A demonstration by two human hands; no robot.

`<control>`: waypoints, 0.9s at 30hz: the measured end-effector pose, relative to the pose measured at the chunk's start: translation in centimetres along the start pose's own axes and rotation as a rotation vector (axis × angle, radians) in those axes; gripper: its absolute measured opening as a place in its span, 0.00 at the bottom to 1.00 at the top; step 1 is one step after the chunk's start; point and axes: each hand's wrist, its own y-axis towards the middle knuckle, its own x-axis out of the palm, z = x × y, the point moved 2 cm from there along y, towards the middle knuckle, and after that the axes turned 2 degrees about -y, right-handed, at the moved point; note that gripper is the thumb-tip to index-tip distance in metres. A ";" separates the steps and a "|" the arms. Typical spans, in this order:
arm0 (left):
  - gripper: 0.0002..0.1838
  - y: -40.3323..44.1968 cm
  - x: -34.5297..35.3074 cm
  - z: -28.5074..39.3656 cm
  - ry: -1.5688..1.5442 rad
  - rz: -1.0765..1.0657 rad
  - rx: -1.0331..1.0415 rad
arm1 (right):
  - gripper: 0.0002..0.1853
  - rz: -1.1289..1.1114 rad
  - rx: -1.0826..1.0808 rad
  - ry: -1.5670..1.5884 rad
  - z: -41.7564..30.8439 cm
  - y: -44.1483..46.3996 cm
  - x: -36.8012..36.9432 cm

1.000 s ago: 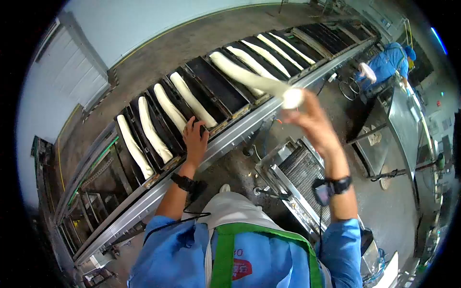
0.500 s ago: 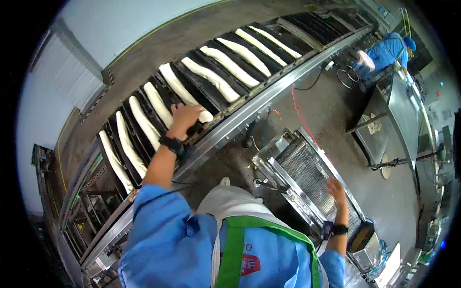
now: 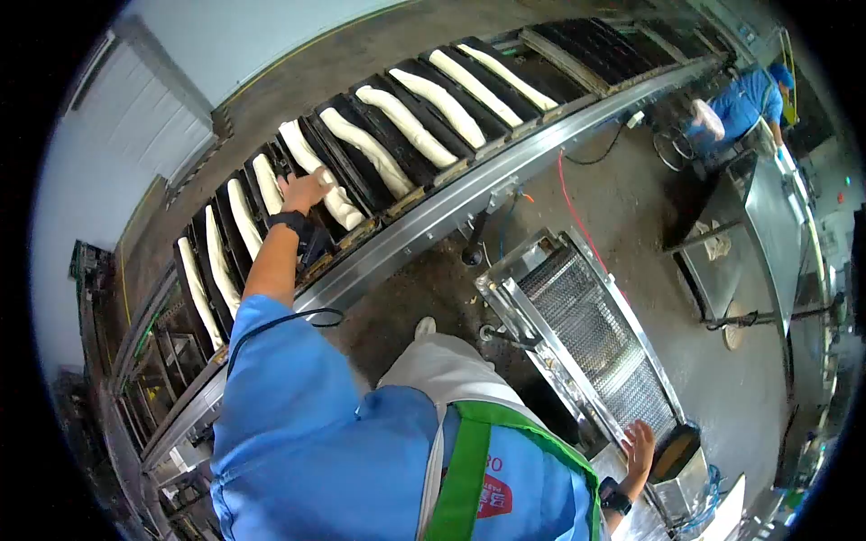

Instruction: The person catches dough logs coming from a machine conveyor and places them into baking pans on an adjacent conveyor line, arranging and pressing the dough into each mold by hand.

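My left hand (image 3: 305, 190) reaches over the row of black trays and rests with its fingers spread on a long white dough strip (image 3: 343, 209), about midway along it. That strip lies lengthwise in its tray, its near end lumpy. Other dough strips lie one to a tray on both sides, such as the strip (image 3: 365, 151) just to the right and the strip (image 3: 244, 216) to the left. My right hand (image 3: 639, 448) is low on the right, beside the lower end of a mesh conveyor (image 3: 591, 329), with its fingers apart and nothing in them.
The metal rail (image 3: 433, 215) of the tray line runs diagonally in front of me. A co-worker in blue (image 3: 744, 104) bends at the far right, near a steel table (image 3: 767, 230). A red cable (image 3: 577, 212) hangs by the mesh conveyor.
My right hand let go of the dough and dropped to the lower right. The strip now lies in a tray. The trays shifted left, and my left hand moved left onto that strip.
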 end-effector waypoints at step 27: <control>0.17 0.9 -5.9 29.8 -0.083 0.172 0.387 | 0.20 0.435 -0.099 -0.636 -4.6 9.9 -11.9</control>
